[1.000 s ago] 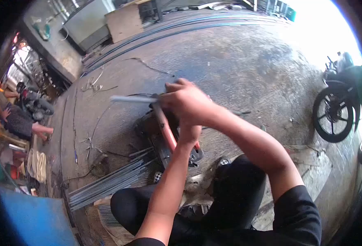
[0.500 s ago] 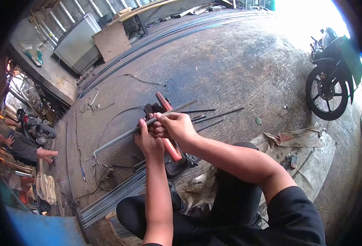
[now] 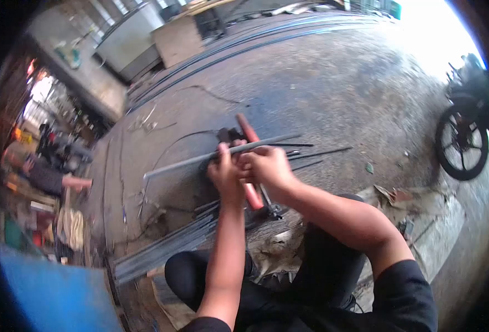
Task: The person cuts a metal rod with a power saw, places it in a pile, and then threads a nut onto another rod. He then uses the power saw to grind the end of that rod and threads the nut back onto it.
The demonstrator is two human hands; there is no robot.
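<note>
A long grey metal rod (image 3: 181,165), threaded toward its right end in the earlier view, lies slanted across both hands. My left hand (image 3: 227,172) is closed round the rod near its middle, thumb up. Just to the right, my right hand (image 3: 269,166) has its fingers curled at the rod, close beside the left; motion blur hides the exact grip. Beneath the hands is a red-orange bar (image 3: 248,131) on a dark tool, largely covered by the hands. Several thin dark rods (image 3: 325,152) rest on the floor to the right.
A bundle of grey rods (image 3: 167,249) lies at lower left, near a blue panel (image 3: 56,288). A crumpled sheet (image 3: 438,221) is spread at right, below a motorcycle wheel (image 3: 462,143). Another person's leg (image 3: 77,182) shows at left. Long bars (image 3: 222,58) line the back.
The whole view has shifted, with the scene sliding right and blurring. Both hands stay at the rod, and the rod now sits slightly higher over the right fingers.
</note>
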